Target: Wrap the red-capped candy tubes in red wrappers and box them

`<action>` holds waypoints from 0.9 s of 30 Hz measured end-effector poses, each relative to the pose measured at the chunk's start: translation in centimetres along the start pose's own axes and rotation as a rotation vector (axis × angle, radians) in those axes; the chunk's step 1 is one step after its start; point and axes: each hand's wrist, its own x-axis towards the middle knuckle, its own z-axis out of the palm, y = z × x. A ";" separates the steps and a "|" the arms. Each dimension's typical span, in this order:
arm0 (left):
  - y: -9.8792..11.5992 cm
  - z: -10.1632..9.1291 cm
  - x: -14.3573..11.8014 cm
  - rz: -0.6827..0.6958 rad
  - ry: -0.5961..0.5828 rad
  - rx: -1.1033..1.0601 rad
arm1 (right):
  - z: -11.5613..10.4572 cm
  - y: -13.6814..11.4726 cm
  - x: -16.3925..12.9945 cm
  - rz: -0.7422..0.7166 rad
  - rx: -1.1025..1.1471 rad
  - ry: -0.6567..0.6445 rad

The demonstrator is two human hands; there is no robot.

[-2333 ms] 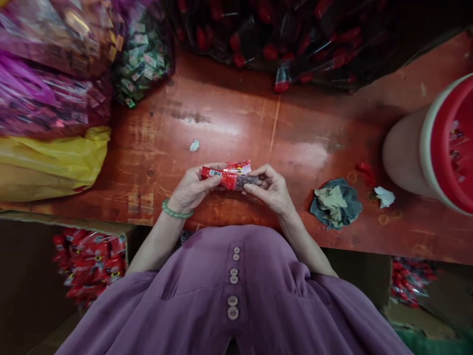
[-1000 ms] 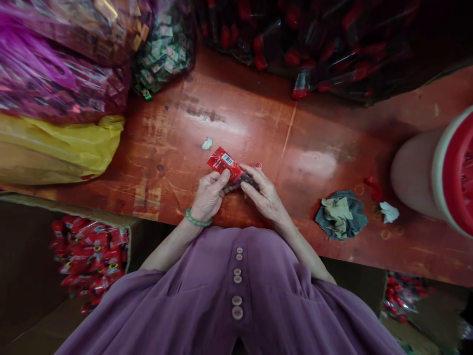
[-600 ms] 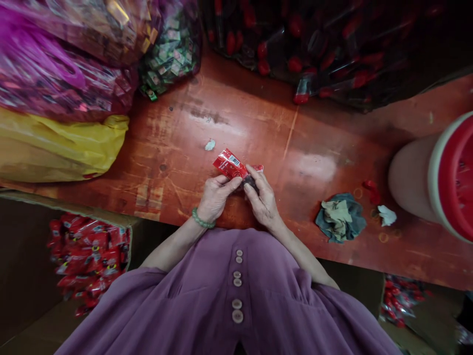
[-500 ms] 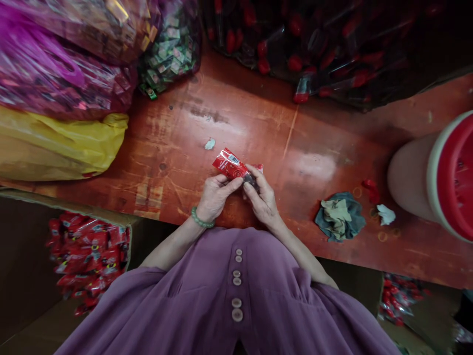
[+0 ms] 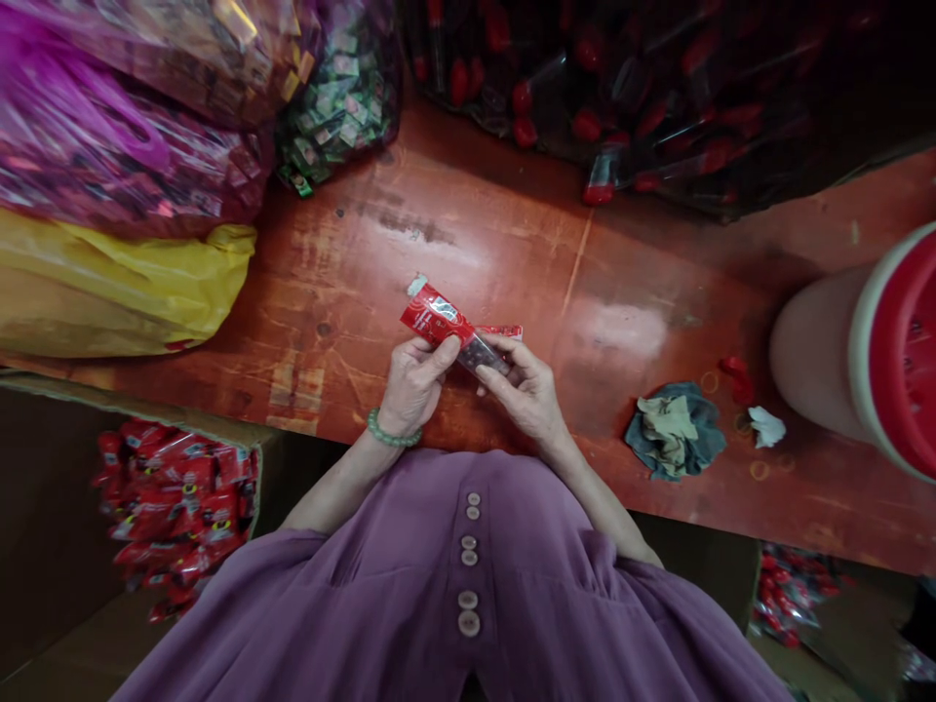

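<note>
Seen from the head camera, the left hand (image 5: 413, 382) and right hand (image 5: 527, 390) are both gripping a red packet (image 5: 448, 329) just above the desk (image 5: 621, 292), and a loosening grip is risking spilling its dark contents.

Both hands (image 5: 472, 382) meet, fingers pinched together

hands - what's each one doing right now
left hand: closed on the red packet
right hand: closed on the packet's clear end

A purple button-front garment (image 5: 468, 585) with loose sleeves, and a green bead bracelet (image 5: 392, 436) on the left wrist.
</note>
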 end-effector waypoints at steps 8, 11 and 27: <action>-0.3 0.3 -0.4 0.021 -0.001 0.104 | 0.4 0.1 -0.3 -0.086 -0.077 0.076; 0.0 -0.2 -0.2 0.018 -0.023 0.144 | 0.7 0.0 -0.2 -0.072 -0.038 0.077; -0.6 0.2 -0.4 -0.036 -0.027 0.026 | 1.9 0.5 0.6 -0.025 0.143 0.154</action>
